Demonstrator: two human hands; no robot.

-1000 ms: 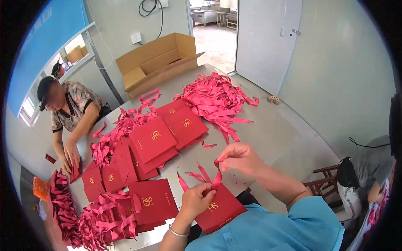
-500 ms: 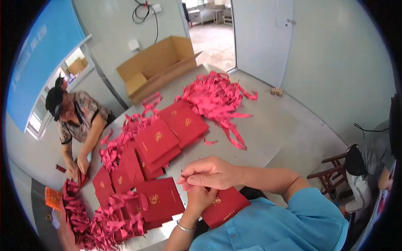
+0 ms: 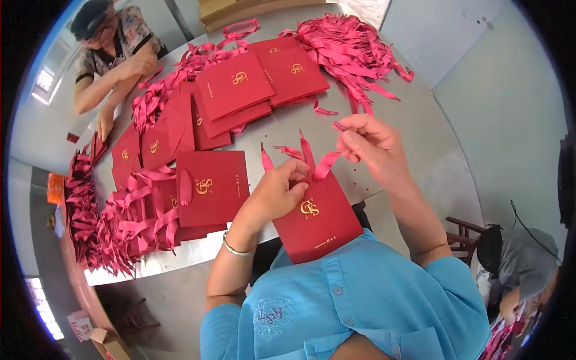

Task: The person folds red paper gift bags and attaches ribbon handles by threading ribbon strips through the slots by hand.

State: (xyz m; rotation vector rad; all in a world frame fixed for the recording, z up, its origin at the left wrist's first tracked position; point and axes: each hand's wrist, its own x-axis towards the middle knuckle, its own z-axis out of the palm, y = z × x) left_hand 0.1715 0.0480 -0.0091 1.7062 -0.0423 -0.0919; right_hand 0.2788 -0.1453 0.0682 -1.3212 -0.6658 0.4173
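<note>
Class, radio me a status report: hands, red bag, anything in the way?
Left hand gripping red bag at top. Right hand pinching pink ribbon. Nothing visibly blocking either.

Pale wall (image 3: 510, 114), closed-looking door (image 3: 441, 42), grey floor (image 3: 174, 294), wooden chair (image 3: 465, 225), bright window (image 3: 45, 79)

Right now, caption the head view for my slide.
Left hand grips a flat, red, gold-lettered bag; right hand pinches a narrow pink ribbon.

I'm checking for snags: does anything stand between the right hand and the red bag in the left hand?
Nothing visible blocks the right hand from the red bag; only a pink ribbon bridges the gap.
</note>
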